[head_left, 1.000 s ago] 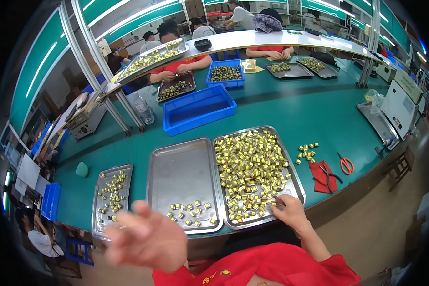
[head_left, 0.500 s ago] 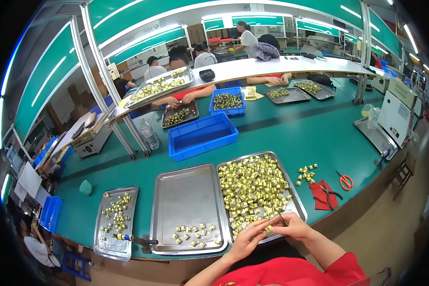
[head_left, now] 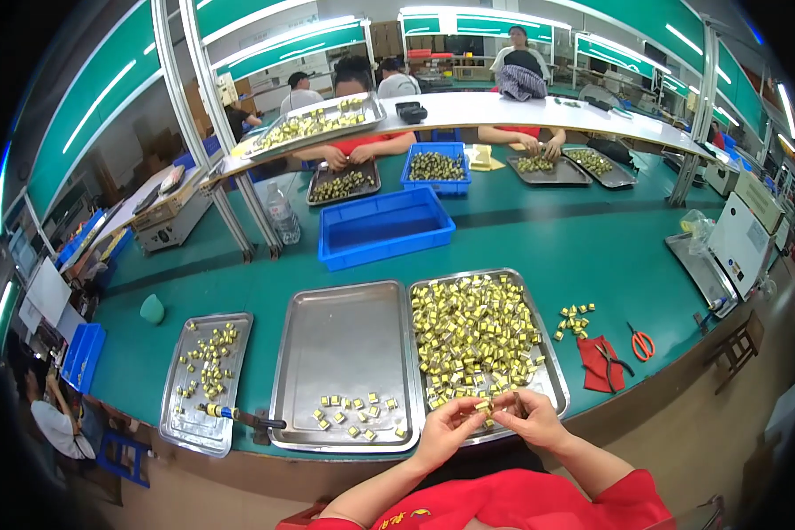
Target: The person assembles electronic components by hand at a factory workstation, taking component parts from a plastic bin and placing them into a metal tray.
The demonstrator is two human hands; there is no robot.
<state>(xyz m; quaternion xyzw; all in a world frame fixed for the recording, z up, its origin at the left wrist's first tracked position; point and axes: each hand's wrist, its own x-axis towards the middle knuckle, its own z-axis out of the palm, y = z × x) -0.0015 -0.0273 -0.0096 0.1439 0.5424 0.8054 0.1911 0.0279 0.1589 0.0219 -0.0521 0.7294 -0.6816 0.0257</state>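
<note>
Both my hands meet over the near edge of the right-hand metal tray (head_left: 552,371), which is heaped with small yellow-taped transformers (head_left: 473,336). Between the fingertips of my left hand (head_left: 443,435) is one small yellow-taped transformer (head_left: 483,407), pinched and raised toward the right fingers. My right hand (head_left: 539,422) is closed close beside it, fingers bent; what lies within them is too small to make out. Left of the heap, a larger metal tray (head_left: 344,344) carries several such transformers near its front edge.
A smaller tray (head_left: 175,397) of transformers stands left, near a clamp-like tool (head_left: 261,422). Pliers (head_left: 611,360) on a red cloth (head_left: 596,375) and orange-handled scissors (head_left: 643,343) lie right. Beyond are a blue bin (head_left: 384,231), a bottle (head_left: 281,216) and co-workers' hands (head_left: 349,157).
My left hand has turned and lifted, bringing a transformer into view at its fingertips. The dark thin tool seen at my right fingers no longer shows clearly. The head view has shifted slightly.
</note>
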